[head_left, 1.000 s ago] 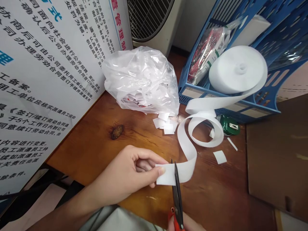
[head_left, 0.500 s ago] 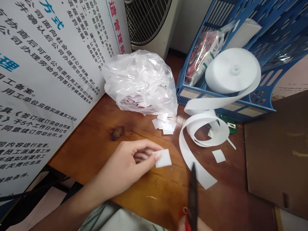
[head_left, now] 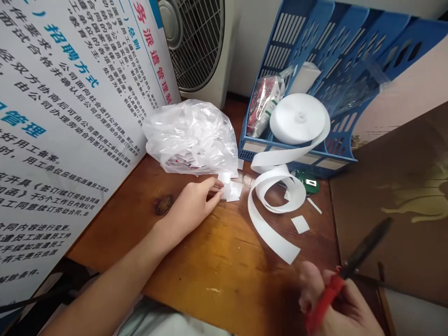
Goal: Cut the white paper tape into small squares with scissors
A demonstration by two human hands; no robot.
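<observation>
My left hand [head_left: 192, 205] reaches forward over the wooden table [head_left: 217, 261], fingertips pinched on a small white cut square at the little pile of white squares [head_left: 231, 189] beside the clear plastic bag [head_left: 191, 140]. My right hand [head_left: 336, 303], blurred at the bottom right, grips red-handled scissors [head_left: 350, 270] whose dark blades point up and right. A white tape roll [head_left: 297, 117] rests on the blue file rack [head_left: 336, 154]; its loose strip [head_left: 271, 205] curls down onto the table and ends in a cut edge.
A large white poster board with printed text [head_left: 70, 116] leans along the left. A fan [head_left: 199, 42] stands behind the bag. A loose white square [head_left: 300, 224] and a green object [head_left: 310, 183] lie near the strip. Brown cardboard [head_left: 395, 205] covers the right.
The scissors cut a square off the strip. My left hand carried that square forward to the pile by the bag. My right hand swung the scissors away to the right.
</observation>
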